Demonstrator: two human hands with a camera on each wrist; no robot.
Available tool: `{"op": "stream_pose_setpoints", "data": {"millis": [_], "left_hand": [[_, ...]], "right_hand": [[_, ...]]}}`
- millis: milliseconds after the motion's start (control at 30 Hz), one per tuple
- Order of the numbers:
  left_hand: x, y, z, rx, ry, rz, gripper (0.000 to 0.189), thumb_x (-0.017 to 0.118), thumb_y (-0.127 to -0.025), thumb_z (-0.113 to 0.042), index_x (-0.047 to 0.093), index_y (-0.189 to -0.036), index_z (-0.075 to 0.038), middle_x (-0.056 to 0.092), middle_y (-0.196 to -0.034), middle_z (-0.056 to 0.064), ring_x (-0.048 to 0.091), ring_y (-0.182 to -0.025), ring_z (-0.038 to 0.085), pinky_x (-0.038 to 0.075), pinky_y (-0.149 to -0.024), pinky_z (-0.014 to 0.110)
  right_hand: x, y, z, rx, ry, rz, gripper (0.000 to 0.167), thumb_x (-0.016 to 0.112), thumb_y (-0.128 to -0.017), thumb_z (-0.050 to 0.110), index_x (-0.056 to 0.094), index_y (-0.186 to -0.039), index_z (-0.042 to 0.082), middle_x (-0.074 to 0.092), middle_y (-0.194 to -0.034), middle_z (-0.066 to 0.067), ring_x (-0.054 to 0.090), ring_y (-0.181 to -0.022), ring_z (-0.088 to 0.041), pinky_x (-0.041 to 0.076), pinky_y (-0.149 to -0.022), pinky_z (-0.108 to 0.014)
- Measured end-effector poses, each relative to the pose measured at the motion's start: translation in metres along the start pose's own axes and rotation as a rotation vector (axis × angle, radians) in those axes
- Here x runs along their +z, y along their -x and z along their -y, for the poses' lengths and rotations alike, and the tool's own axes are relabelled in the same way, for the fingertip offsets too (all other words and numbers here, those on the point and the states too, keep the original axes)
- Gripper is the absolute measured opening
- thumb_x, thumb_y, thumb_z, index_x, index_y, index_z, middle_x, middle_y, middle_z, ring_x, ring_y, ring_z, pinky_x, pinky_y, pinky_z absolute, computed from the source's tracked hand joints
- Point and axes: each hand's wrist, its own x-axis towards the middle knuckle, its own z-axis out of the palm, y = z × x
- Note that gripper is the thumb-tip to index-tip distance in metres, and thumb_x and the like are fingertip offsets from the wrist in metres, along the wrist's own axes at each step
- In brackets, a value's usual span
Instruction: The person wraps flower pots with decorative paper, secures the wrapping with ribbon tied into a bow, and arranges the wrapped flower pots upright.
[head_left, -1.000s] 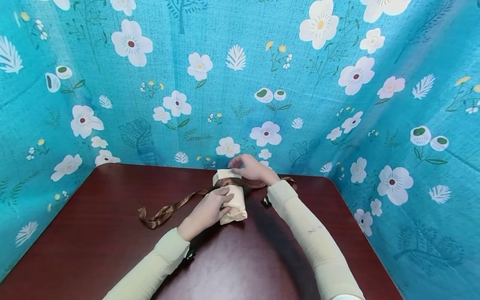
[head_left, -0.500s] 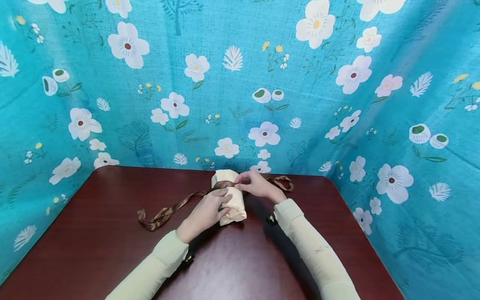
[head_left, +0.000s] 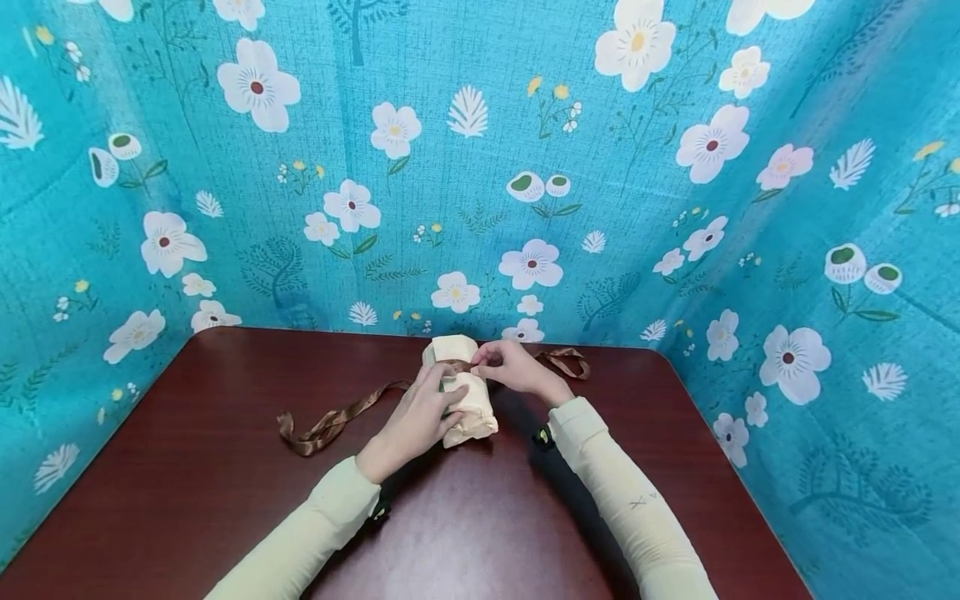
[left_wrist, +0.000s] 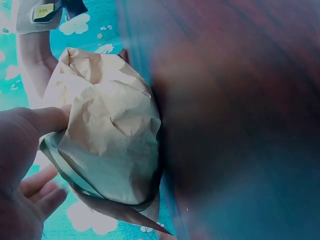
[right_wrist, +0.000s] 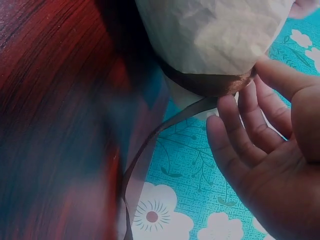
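A package wrapped in cream paper [head_left: 477, 403] lies on the table, with crumpled folds at its near end. A satiny brown ribbon [right_wrist: 200, 84] runs across its middle. My left hand [head_left: 415, 419] rests over the package's left side, thumb [left_wrist: 52, 119] straight against the paper in the left wrist view and fingers loosely bent above it. At the package's right edge my right hand [head_left: 517, 371] pinches the ribbon between thumb and forefinger; its other fingers [right_wrist: 260, 122] are bent alongside. The ribbon under the left fingertips is partly hidden in the head view.
One ribbon tail [head_left: 322, 430] trails left in loose loops on the dark red-brown table [head_left: 187, 475]. Another tail [head_left: 567, 362] curls to the right, near the back edge. Blue flowered cloth [head_left: 442, 208] hangs behind and along both sides.
My right hand has come down from above the package's far end to the ribbon and now pinches it. The left fingers have shifted slightly at the ribbon; the package stays in place.
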Motion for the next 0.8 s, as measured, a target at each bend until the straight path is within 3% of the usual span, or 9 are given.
{"op": "stream_pose_setpoints", "data": {"millis": [200, 533, 667, 800], "left_hand": [[0.001, -0.003, 0.005, -0.044, 0.083, 0.005, 0.037, 0.088, -0.081, -0.024, 0.080, -0.114, -0.012, 0.048, -0.143, 0.025, 0.040, -0.137, 0.041, 0.037, -0.112, 0.056], [0.007, -0.001, 0.006, -0.085, 0.279, 0.045, 0.041, 0.086, -0.084, -0.020, 0.075, -0.122, -0.007, 0.051, -0.148, 0.023, 0.046, -0.140, 0.036, 0.047, -0.107, 0.047], [0.008, -0.002, 0.007, -0.082, 0.307, 0.020, 0.042, 0.085, -0.084, -0.018, 0.075, -0.122, -0.005, 0.053, -0.145, 0.027, 0.052, -0.136, 0.037, 0.051, -0.103, 0.047], [0.007, -0.003, 0.007, -0.085, 0.321, 0.013, 0.042, 0.085, -0.084, -0.018, 0.074, -0.122, -0.005, 0.053, -0.144, 0.028, 0.053, -0.135, 0.039, 0.051, -0.102, 0.049]], "right_hand": [[-0.001, 0.001, 0.001, 0.001, 0.018, -0.001, 0.006, 0.067, -0.098, 0.010, 0.072, -0.098, 0.006, 0.069, -0.088, -0.004, 0.060, -0.080, -0.013, 0.049, -0.074, -0.028], [-0.006, 0.004, -0.002, 0.002, 0.021, -0.015, 0.013, 0.060, -0.103, 0.014, 0.071, -0.098, 0.010, 0.069, -0.089, -0.002, 0.058, -0.077, -0.013, 0.049, -0.071, -0.028], [-0.011, 0.005, -0.005, -0.006, 0.020, -0.021, 0.018, 0.057, -0.105, 0.019, 0.073, -0.105, 0.010, 0.070, -0.096, -0.004, 0.061, -0.087, -0.016, 0.051, -0.080, -0.032], [-0.013, 0.009, -0.013, 0.005, 0.002, 0.006, 0.019, 0.064, -0.100, 0.010, 0.070, -0.117, 0.003, 0.071, -0.109, -0.010, 0.065, -0.102, -0.022, 0.053, -0.092, -0.040]]}}
